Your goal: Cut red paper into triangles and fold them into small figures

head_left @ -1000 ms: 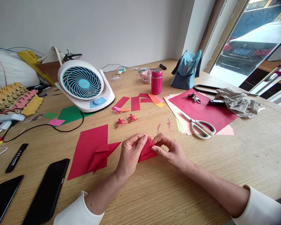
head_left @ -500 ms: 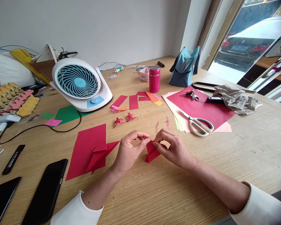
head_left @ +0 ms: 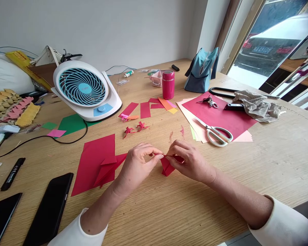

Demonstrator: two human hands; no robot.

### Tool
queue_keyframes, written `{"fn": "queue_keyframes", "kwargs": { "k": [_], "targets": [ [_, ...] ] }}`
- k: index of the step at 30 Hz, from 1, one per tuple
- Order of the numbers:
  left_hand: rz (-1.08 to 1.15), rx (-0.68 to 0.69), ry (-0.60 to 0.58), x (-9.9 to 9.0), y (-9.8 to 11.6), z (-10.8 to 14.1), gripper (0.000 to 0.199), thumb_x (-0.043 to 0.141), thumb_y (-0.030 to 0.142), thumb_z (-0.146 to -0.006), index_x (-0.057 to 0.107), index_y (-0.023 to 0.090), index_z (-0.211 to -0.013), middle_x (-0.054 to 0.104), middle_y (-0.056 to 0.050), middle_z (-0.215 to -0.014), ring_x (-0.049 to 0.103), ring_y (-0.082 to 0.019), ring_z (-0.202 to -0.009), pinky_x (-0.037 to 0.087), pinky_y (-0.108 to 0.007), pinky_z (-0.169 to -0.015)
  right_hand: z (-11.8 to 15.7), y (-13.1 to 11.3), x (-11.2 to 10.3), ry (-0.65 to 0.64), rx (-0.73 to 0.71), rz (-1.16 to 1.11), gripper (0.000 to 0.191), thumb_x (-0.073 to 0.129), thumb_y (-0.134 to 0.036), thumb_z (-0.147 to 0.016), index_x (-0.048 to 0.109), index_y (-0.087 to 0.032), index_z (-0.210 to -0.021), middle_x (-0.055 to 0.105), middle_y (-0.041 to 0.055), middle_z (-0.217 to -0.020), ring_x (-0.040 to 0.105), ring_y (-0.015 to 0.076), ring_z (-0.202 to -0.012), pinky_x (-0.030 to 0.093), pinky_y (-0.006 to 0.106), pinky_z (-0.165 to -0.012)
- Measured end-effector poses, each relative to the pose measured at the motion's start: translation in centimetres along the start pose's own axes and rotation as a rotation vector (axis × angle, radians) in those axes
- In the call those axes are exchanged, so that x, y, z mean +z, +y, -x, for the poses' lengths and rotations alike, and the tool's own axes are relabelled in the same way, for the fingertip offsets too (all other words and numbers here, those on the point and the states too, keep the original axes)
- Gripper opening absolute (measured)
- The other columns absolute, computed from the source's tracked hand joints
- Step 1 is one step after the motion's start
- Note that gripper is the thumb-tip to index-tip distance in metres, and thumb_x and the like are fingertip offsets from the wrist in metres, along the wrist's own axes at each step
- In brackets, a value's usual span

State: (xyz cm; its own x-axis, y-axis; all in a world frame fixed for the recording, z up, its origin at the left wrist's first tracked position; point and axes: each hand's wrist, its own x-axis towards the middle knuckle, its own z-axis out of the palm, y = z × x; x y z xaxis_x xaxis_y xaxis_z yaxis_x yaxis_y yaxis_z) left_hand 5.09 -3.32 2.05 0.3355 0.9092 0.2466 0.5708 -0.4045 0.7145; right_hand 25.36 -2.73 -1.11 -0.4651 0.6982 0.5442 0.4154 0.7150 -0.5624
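A folded red paper piece [head_left: 167, 167] is held between both hands above the wooden table. My left hand [head_left: 141, 162] pinches its upper left end between thumb and index finger. On the other side, my right hand [head_left: 190, 160] grips the upper right part, its fingertips close to the left ones. Left of my left hand lies a red sheet [head_left: 92, 160] with another folded red piece [head_left: 109, 171] on top. Two small red folded figures [head_left: 128, 131] rest beyond the hands, beside red paper strips [head_left: 145, 110].
A white fan [head_left: 83, 89] stands at the back left. Scissors [head_left: 218, 135] lie on stacked paper [head_left: 195, 106] at the right. A pink bottle [head_left: 168, 84] and blue bag [head_left: 202, 71] stand behind. Two phones [head_left: 50, 208] and a black marker [head_left: 12, 174] lie at the left.
My left hand's fingertips have closed in a flatter pinch on the paper's upper end. The folded piece has tilted slightly, and the view has shifted a little.
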Motion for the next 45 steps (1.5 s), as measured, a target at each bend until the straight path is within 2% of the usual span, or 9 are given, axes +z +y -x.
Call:
{"fn": "queue_keyframes", "kwargs": {
  "k": [3,6,14,30,35,39,42,45],
  "targets": [
    [0.076,-0.121,0.021,0.0,0.2,0.1,0.004,0.070,0.023,-0.084,0.073,0.021,-0.081,0.074,0.001,-0.082,0.066,-0.015,-0.077,0.049,-0.025,-0.073,0.1,0.1,0.1,0.013,0.019,-0.028,0.009,0.055,-0.013,-0.091,0.059,-0.018,-0.084,0.059,0.0039,-0.079,0.054,0.0139,-0.069,0.043,0.026,-0.061],
    [0.111,-0.172,0.036,0.0,0.4,0.0,0.007,0.072,0.025,-0.082,0.073,0.021,-0.077,0.074,0.001,-0.079,0.067,-0.015,-0.076,0.049,-0.025,-0.074,0.1,0.3,0.3,0.023,0.041,-0.076,0.009,0.056,-0.014,-0.091,0.059,-0.019,-0.084,0.059,0.0028,-0.078,0.053,0.0130,-0.067,0.042,0.025,-0.060],
    [0.155,-0.152,0.061,0.0,0.7,0.0,0.007,0.072,0.023,-0.082,0.074,0.021,-0.075,0.075,0.000,-0.078,0.068,-0.015,-0.075,0.050,-0.025,-0.072,0.4,0.4,0.5,0.023,0.113,-0.214,0.009,0.059,-0.017,-0.092,0.061,-0.020,-0.084,0.059,0.0023,-0.080,0.055,0.0120,-0.067,0.045,0.024,-0.057],
    [0.166,-0.162,0.038,-0.1,0.3,0.2,0.009,0.072,0.027,-0.082,0.074,0.020,-0.076,0.075,-0.001,-0.079,0.068,-0.016,-0.076,0.050,-0.027,-0.075,0.3,0.4,0.5,0.046,0.139,-0.261,0.010,0.061,-0.019,-0.092,0.062,-0.019,-0.082,0.060,0.0020,-0.078,0.056,0.0117,-0.067,0.045,0.024,-0.058],
    [0.281,-0.183,0.079,-0.3,0.2,-0.1,0.011,0.073,0.028,-0.082,0.075,0.020,-0.075,0.075,-0.002,-0.076,0.067,-0.016,-0.073,0.051,-0.025,-0.071,0.0,0.1,0.1,0.049,0.241,-0.345,0.012,0.067,-0.030,-0.089,0.064,-0.018,-0.087,0.062,0.0025,-0.080,0.055,0.0129,-0.069,0.045,0.026,-0.061],
    [0.365,-0.192,0.135,-0.2,0.0,-0.4,0.011,0.074,0.028,-0.080,0.074,0.018,-0.074,0.073,-0.001,-0.071,0.064,-0.014,-0.068,0.050,-0.022,-0.064,-0.2,0.3,0.1,0.097,0.365,-0.476,0.017,0.067,-0.034,-0.088,0.062,-0.018,-0.082,0.062,0.0010,-0.076,0.054,0.0135,-0.070,0.044,0.027,-0.064],
    [0.366,-0.179,0.128,0.0,-0.3,-0.4,0.012,0.074,0.028,-0.081,0.073,0.018,-0.075,0.072,-0.002,-0.073,0.064,-0.014,-0.071,0.050,-0.023,-0.067,-0.2,0.6,0.3,0.116,0.413,-0.565,0.018,0.064,-0.034,-0.090,0.061,-0.018,-0.081,0.062,0.0008,-0.075,0.054,0.0135,-0.068,0.044,0.027,-0.063],
    [0.305,-0.150,0.088,0.0,-0.4,-0.3,0.014,0.071,0.030,-0.084,0.072,0.018,-0.076,0.072,-0.002,-0.075,0.065,-0.015,-0.074,0.049,-0.025,-0.072,0.0,0.6,0.4,0.132,0.385,-0.533,0.017,0.062,-0.030,-0.091,0.060,-0.019,-0.078,0.060,0.0003,-0.073,0.053,0.0124,-0.065,0.042,0.026,-0.060]
  ]
}}
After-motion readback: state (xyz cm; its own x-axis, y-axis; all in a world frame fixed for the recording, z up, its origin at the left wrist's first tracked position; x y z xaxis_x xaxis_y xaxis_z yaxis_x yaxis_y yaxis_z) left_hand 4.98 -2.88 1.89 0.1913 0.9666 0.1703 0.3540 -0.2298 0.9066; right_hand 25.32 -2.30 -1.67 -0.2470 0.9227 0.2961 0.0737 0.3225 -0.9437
